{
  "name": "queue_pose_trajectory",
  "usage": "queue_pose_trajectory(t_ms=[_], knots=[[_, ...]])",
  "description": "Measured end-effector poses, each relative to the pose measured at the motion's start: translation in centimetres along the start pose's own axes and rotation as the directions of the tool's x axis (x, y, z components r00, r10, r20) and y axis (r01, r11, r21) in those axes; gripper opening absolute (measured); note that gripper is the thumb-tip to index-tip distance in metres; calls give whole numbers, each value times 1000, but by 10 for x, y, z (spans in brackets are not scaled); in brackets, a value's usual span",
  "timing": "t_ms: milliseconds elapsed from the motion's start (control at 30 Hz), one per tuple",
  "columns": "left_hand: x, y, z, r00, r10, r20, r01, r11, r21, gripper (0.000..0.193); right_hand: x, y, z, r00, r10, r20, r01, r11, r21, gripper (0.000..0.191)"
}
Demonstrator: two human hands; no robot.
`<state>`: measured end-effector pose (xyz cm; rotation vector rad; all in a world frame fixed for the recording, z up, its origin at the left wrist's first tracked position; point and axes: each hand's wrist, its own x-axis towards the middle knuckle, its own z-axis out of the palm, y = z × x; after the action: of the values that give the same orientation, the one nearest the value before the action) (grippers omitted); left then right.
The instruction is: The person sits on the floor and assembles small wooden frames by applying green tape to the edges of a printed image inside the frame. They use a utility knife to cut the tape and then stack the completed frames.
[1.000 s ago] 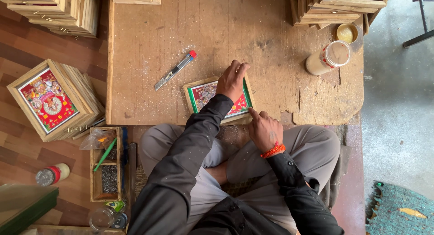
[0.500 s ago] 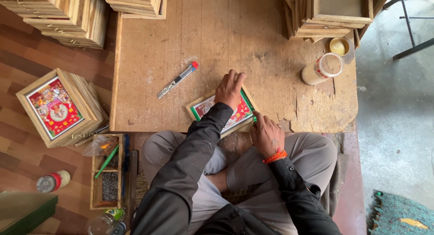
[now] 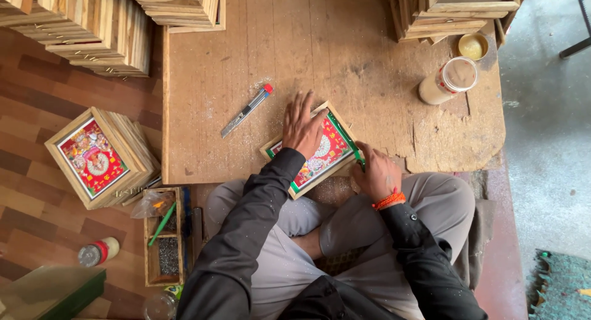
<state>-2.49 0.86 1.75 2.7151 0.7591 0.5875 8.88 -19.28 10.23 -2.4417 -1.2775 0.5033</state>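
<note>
A small wooden picture frame with a red and green print lies tilted at the near edge of a low wooden board. My left hand lies flat on the print, fingers spread, pressing it down. My right hand grips the frame's right corner at its green edge; whether it holds a small tool is hidden. A grey utility knife with a red cap lies on the board to the left of the frame, apart from both hands.
A stack of finished framed prints stands on the floor at left. Piles of bare wooden frames line the back left and back right. A plastic jar and a small tin sit at right. A wooden tray of nails lies by my knee.
The frame has turned from lying square to lying tilted, its right corner swung toward me. My right hand has moved up onto that corner. The camera has shifted.
</note>
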Motion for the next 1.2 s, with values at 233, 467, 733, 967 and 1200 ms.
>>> queue_pose_trajectory(t_ms=[233, 467, 733, 967, 1200], knots=[[8, -1, -9, 989, 80, 125, -84, 996, 31, 44, 3, 2, 0, 1000, 0, 20, 1, 999, -41, 60], [-15, 42, -14, 862, 324, 389, -325, 943, -64, 42, 4, 6, 2, 999, -41, 1, 41, 999, -26, 58], [19, 15, -26, 898, 244, 367, -234, 970, -72, 32, 4, 5, 1, 999, -4, 35, 7, 996, -91, 58], [26, -4, -14, 982, 41, 184, -56, 996, 76, 26, 5, 7, 2, 999, -1, 34, 4, 995, -97, 59], [7, -81, -50, 915, -327, -235, 370, 912, 174, 43, 6, 8, 3, 999, -44, -24, 43, 999, -20, 59]])
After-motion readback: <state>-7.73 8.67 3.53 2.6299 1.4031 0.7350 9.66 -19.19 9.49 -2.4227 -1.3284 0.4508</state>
